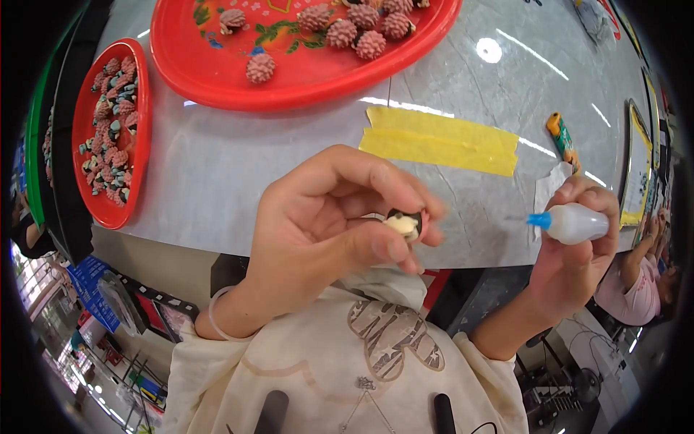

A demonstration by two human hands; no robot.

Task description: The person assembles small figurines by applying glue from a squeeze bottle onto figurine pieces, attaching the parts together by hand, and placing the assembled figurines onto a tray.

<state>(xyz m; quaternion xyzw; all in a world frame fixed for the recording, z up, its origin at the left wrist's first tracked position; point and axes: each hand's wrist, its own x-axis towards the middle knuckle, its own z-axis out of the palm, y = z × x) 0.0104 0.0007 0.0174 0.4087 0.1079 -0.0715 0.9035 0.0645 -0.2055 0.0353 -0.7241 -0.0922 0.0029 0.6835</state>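
Observation:
In front of my chest, my left hand [307,217] pinches a small figurine piece [403,225] between thumb and fingers. Cream and dark colours show on its near side, with a bit of pink at the edge; the fingertips hide the rest. To the right, my right hand [567,271] is closed around a small translucent squeeze bottle [578,223]. Its blue cap [539,220] and thin nozzle point left, toward the piece but well apart from it. Both hands are raised at the table's near edge.
A large red tray [267,98] at the back holds several pink bumpy figurines [371,45]. A smaller red tray [144,152] on the left is filled with pink and bluish pieces. Yellow tape [441,141] crosses the grey table [210,159]. An orange-and-green tube [562,137] lies right, near white paper [551,184]. Another person [632,289] sits far right.

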